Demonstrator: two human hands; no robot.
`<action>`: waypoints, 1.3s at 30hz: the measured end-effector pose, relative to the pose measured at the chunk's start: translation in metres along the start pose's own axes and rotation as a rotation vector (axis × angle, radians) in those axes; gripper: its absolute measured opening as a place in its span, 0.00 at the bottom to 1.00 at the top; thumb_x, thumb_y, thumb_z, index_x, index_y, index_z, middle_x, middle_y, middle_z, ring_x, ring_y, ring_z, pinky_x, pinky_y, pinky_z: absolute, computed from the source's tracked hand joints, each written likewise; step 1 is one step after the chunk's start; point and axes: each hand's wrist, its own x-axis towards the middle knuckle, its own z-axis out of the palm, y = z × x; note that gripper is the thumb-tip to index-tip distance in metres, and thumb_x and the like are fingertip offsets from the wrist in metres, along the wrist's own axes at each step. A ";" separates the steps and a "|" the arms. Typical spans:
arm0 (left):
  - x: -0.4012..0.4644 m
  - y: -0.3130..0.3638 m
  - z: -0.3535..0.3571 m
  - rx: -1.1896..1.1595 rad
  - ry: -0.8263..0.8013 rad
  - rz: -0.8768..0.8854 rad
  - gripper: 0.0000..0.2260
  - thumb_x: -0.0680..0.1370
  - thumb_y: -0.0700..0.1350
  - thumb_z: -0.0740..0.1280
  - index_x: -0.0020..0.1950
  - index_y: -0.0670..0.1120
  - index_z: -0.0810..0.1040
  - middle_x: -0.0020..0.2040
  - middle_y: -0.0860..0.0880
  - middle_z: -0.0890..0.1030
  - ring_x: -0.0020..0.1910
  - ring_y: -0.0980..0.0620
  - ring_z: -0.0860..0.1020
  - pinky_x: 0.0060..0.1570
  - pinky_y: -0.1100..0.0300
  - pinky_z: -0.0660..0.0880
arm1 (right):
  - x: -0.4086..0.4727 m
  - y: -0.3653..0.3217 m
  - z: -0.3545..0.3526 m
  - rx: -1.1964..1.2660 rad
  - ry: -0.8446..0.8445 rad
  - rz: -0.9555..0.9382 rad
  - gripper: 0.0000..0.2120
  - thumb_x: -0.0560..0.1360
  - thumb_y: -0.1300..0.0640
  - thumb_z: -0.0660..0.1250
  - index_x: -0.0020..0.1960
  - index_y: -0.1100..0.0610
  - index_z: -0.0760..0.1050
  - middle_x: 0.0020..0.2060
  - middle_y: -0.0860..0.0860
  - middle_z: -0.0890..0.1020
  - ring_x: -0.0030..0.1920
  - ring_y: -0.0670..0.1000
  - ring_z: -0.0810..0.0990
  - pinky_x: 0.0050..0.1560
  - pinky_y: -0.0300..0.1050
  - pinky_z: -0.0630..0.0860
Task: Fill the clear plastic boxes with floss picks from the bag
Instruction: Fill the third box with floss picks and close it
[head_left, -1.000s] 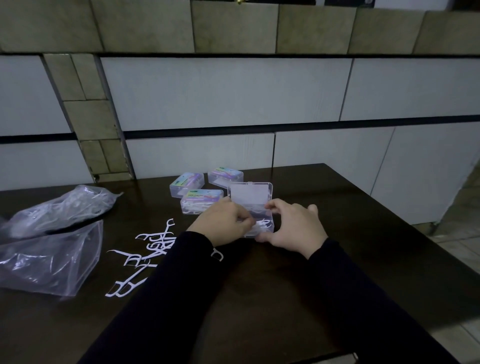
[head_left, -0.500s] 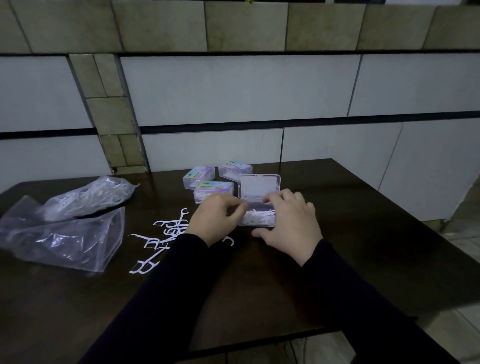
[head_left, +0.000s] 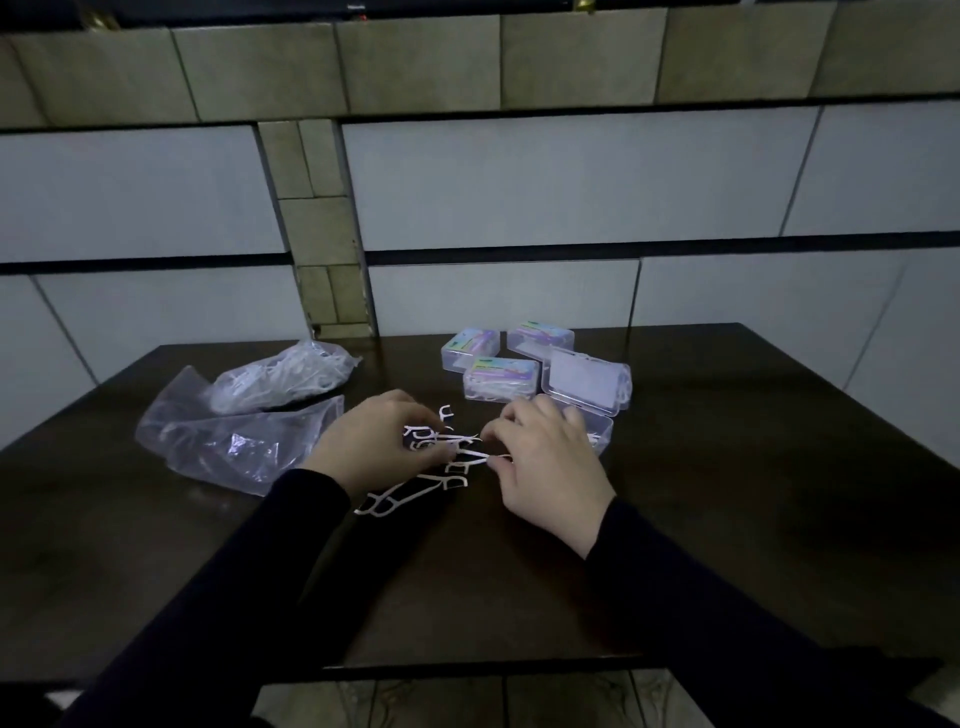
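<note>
Item: loose floss picks (head_left: 415, 493), centre frame on the worktop (head_left: 727, 519), open clear box (head_left: 597, 415) just right. I judge them light, stiff, snag-prone; best pinched at the handles. My left hand (head_left: 374, 447) and right hand (head_left: 545, 462) both curl onto the pile, pinching picks.

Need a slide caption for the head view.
Both hands gather loose floss picks beside an open clear box.

1. I'm at a dark brown worktop (head_left: 727, 519) with a dull sheen.
2. Behind it my wall (head_left: 571, 182) has large pale tiles split by thin dark bands.
3. Olive tiles (head_left: 415, 62) run along the top and down one column.
4. Light is dim.
5. Patterned floor (head_left: 441, 701) shows below the near edge.
</note>
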 end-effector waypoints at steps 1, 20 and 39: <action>-0.001 -0.005 -0.004 0.029 -0.069 -0.037 0.25 0.69 0.66 0.69 0.62 0.56 0.77 0.59 0.55 0.74 0.55 0.58 0.74 0.56 0.61 0.72 | 0.002 -0.003 0.002 -0.016 -0.013 0.009 0.16 0.79 0.48 0.61 0.65 0.49 0.73 0.60 0.47 0.74 0.62 0.50 0.68 0.62 0.50 0.63; 0.004 -0.007 0.006 -0.054 -0.213 -0.067 0.13 0.75 0.48 0.71 0.60 0.54 0.81 0.55 0.53 0.80 0.49 0.58 0.74 0.52 0.65 0.69 | 0.007 -0.005 0.012 -0.213 -0.154 0.110 0.27 0.79 0.36 0.51 0.58 0.54 0.80 0.54 0.52 0.77 0.58 0.53 0.71 0.57 0.53 0.63; 0.012 -0.022 0.017 0.032 -0.150 -0.059 0.20 0.78 0.54 0.65 0.69 0.54 0.72 0.63 0.51 0.73 0.63 0.50 0.67 0.63 0.57 0.65 | 0.040 0.000 0.016 -0.167 -0.218 -0.104 0.23 0.76 0.38 0.60 0.68 0.46 0.72 0.63 0.45 0.75 0.64 0.49 0.67 0.66 0.56 0.55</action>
